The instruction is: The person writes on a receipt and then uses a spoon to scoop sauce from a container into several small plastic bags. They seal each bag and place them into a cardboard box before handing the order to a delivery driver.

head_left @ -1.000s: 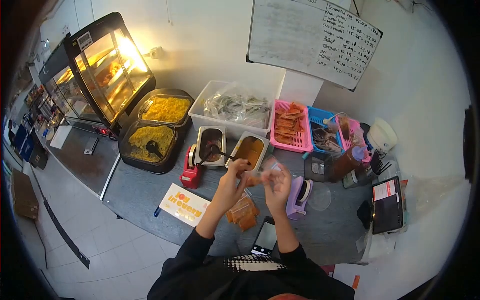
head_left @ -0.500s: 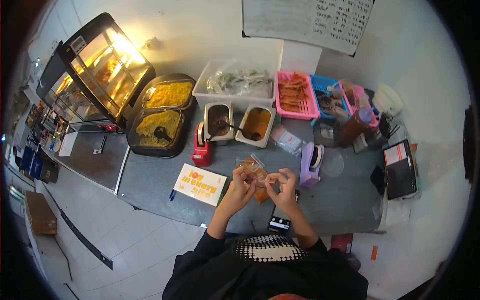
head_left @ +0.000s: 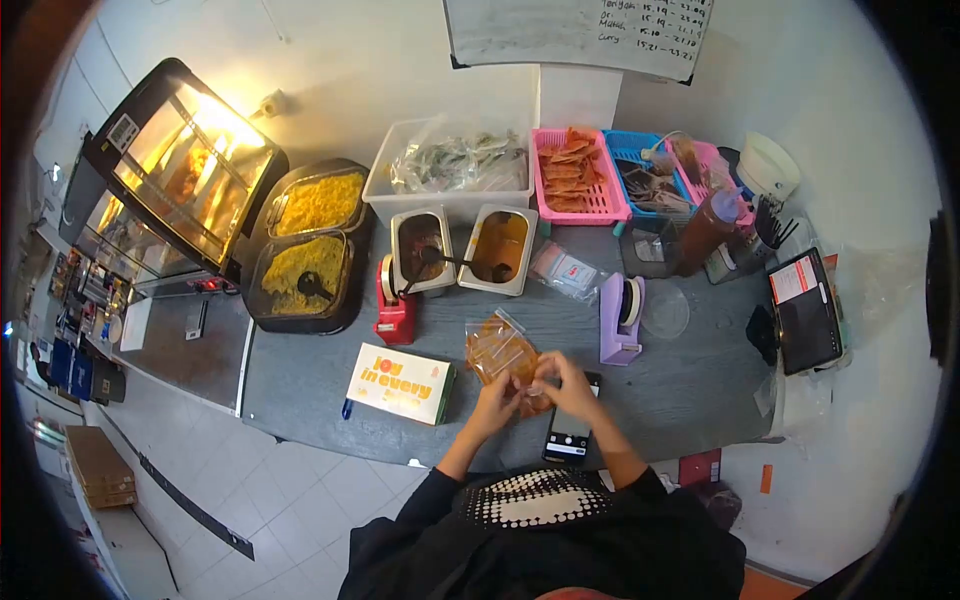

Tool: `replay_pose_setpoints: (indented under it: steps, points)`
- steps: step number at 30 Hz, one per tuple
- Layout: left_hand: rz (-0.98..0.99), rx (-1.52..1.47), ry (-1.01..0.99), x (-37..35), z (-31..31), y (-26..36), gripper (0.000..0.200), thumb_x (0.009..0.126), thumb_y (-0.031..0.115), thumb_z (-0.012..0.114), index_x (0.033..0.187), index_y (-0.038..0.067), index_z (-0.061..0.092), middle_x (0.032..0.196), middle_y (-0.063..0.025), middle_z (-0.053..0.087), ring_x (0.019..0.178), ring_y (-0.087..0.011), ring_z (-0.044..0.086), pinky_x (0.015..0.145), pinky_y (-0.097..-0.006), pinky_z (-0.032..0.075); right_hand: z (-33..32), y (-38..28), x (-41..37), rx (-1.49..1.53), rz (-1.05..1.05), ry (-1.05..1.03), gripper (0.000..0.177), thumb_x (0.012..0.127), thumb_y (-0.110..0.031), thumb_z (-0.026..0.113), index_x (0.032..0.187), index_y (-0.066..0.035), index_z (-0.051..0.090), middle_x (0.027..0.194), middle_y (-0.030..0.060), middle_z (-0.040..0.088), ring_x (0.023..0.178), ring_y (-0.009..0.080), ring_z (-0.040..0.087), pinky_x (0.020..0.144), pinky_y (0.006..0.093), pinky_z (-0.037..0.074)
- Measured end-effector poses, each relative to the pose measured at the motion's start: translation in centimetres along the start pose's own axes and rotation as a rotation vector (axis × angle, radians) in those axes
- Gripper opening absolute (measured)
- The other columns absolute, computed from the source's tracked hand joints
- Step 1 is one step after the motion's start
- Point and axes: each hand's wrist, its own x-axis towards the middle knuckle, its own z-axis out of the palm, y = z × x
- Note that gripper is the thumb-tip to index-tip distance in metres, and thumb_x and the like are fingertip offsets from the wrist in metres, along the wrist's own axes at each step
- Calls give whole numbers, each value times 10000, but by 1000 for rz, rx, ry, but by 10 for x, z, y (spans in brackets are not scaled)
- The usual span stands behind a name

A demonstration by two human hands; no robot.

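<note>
Moved toward the lower centre of the frame since the earliest frame, the left hand (head_left: 500, 398) and right hand (head_left: 562, 387) sit close together, fingers mostly closed, pinching a small clear plastic packet (head_left: 536, 401). Flat, orange-filled clear bags (head_left: 496, 347) lie just above; the black rectangular phone (head_left: 569, 436) lies below.
</note>
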Motion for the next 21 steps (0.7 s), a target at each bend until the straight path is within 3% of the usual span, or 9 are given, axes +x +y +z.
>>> replay_pose_setpoints:
  steps: [3,5,7,9,12,13,16,18,21]
  points:
    - [-120,130,78,11,-12,5,91,747,-9,528,824,8,483,881,-164,535,780,-286,566,651,-318,445,-23,21,59,-463,-125,251,437,672,-172,675,1033,-58,456,1071,154,490,1063,321,427,848,410,357]
    - [39,221,159,15,-16,10,109,746,13,535,851,1,510,936,-173,536,840,-318,548,688,-346,441,-31,40,103,-701,-94,415,661,595,-245,739,1136,-73,400,1213,177,374,1150,348,332,913,450,310]
    - [216,350,244,21,-19,13,189,739,42,555,920,-9,530,993,-172,525,917,-343,515,762,-384,424,-40,36,134,-812,13,444,852,524,-296,776,1212,-81,321,1249,177,337,1179,357,287,945,489,266]
    - [230,390,220,23,-25,25,198,741,44,555,929,-13,530,1010,-172,519,923,-348,511,784,-377,421,-45,47,164,-894,118,429,1131,412,-368,817,1303,-86,179,1289,153,306,1208,344,247,981,546,173]
    - [208,326,126,29,-32,27,200,745,47,555,935,-12,531,1015,-171,524,937,-343,512,812,-364,412,-49,69,189,-818,355,215,1078,406,-392,807,1268,-69,245,1308,142,291,1196,329,271,964,557,163]
    - [215,300,92,31,-33,35,197,746,45,554,934,-12,532,1016,-171,525,944,-340,512,813,-362,412,-46,68,187,-795,306,331,1047,411,-370,805,1260,-73,269,1259,120,341,1161,300,322,950,561,168]
    - [262,240,18,41,-34,66,201,753,34,542,951,1,543,1020,-167,531,961,-320,516,819,-353,411,-43,47,161,-686,132,414,985,434,-343,798,1242,-67,306,1168,107,396,1122,286,365,927,567,188]
    - [315,211,-6,53,-35,88,208,755,33,539,962,8,551,1026,-163,531,963,-312,517,821,-355,409,-40,34,139,-526,-59,499,927,466,-340,789,1220,-49,337,1107,124,398,1068,306,396,900,501,283]
    - [314,226,211,85,-33,108,217,746,40,548,960,48,586,1022,-139,532,939,-304,509,819,-361,401,-37,20,110,-261,-325,632,866,530,-358,775,1206,-29,344,1116,171,382,1027,340,410,857,407,363]
